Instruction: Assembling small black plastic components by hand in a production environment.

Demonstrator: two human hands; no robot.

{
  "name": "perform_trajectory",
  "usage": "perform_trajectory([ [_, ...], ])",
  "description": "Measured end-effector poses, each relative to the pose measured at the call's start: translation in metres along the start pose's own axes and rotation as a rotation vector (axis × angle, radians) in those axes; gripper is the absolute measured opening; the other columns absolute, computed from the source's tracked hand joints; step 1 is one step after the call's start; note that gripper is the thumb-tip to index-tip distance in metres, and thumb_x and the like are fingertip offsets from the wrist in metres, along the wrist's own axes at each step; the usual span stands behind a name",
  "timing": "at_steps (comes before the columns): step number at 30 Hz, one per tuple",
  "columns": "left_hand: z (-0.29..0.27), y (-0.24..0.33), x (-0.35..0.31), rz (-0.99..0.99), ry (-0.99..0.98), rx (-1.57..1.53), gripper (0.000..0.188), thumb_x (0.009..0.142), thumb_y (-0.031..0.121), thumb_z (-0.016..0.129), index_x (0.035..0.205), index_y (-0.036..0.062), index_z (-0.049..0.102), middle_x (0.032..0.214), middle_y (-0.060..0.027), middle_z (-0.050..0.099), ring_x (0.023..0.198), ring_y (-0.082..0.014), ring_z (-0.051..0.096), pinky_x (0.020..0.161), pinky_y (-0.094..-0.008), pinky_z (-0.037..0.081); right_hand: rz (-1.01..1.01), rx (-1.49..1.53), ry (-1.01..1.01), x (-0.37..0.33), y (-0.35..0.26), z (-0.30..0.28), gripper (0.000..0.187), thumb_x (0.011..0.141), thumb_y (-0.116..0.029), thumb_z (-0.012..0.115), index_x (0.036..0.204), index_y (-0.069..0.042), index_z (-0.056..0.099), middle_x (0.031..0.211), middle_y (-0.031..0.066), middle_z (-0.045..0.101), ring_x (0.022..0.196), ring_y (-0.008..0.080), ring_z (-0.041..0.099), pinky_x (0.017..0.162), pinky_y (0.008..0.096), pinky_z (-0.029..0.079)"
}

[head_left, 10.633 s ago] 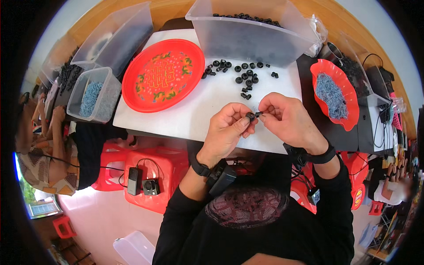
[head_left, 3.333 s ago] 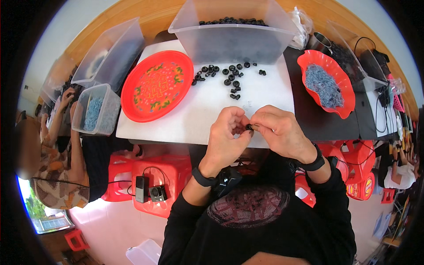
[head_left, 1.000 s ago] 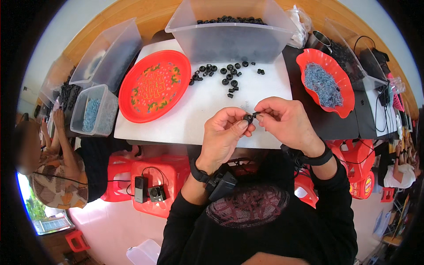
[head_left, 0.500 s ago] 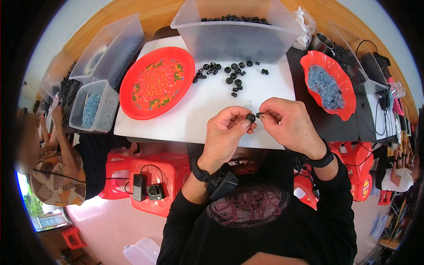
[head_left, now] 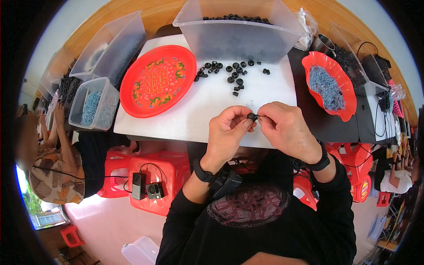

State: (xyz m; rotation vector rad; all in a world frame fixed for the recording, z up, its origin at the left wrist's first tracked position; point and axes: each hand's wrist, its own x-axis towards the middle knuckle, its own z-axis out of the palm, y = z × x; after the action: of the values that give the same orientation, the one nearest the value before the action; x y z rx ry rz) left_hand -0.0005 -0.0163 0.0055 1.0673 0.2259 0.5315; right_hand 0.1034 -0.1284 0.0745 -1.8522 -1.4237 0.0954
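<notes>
Between thumb and fingers my left hand [head_left: 228, 133] pinches a small round black part [head_left: 251, 116] above the near edge of the white sheet [head_left: 212, 102]. My right hand [head_left: 287, 130] holds a smaller black piece [head_left: 257, 118] against it, mostly hidden by the fingertips. Beyond the hands, several loose black round parts [head_left: 231, 80] and little black pieces [head_left: 236, 93] are scattered on the sheet. A frosted clear bin [head_left: 240, 42] behind them holds many black parts.
A red patterned tray [head_left: 152, 110] lies left, beside a clear tub [head_left: 108, 106] of bluish small pieces. At right stands a red scalloped dish [head_left: 350, 104] with similar pieces. Red stools [head_left: 152, 201] stand below the table. Another person [head_left: 57, 172] sits at the far left.
The small black piece in my right hand has moved left and now meets the round part in my left hand; before, a slight gap showed between them.
</notes>
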Motion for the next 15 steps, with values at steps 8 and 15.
perform_trajectory([
  [8, 0.001, 0.005, -0.004, 0.036, 0.007, 0.346, 0.014, 0.083, -0.006, 0.051, 0.097, -0.0016, 0.054, 0.079, -0.0039, 0.059, 0.071, -0.0095, 0.056, 0.065, -0.0220, 0.046, 0.044, 0.065, -0.058, -0.001, 0.006, 0.002, 0.011, 0.071, 0.003, 0.058, 0.081, 0.001, 0.059, 0.067, 0.0133, 0.058, 0.055, 0.0194, 0.055, 0.053, 0.0264, 0.044],
  [15, 0.002, 0.017, -0.008, -0.007, -0.082, 0.304, 0.015, 0.083, -0.005, 0.051, 0.098, -0.0012, 0.053, 0.077, -0.0043, 0.058, 0.066, -0.0094, 0.054, 0.059, -0.0228, 0.044, 0.242, 0.246, -0.126, 0.000, 0.000, -0.006, 0.008, 0.074, 0.001, 0.060, 0.083, 0.002, 0.060, 0.064, 0.0039, 0.058, 0.059, 0.0044, 0.051, 0.054, 0.0201, 0.042],
])
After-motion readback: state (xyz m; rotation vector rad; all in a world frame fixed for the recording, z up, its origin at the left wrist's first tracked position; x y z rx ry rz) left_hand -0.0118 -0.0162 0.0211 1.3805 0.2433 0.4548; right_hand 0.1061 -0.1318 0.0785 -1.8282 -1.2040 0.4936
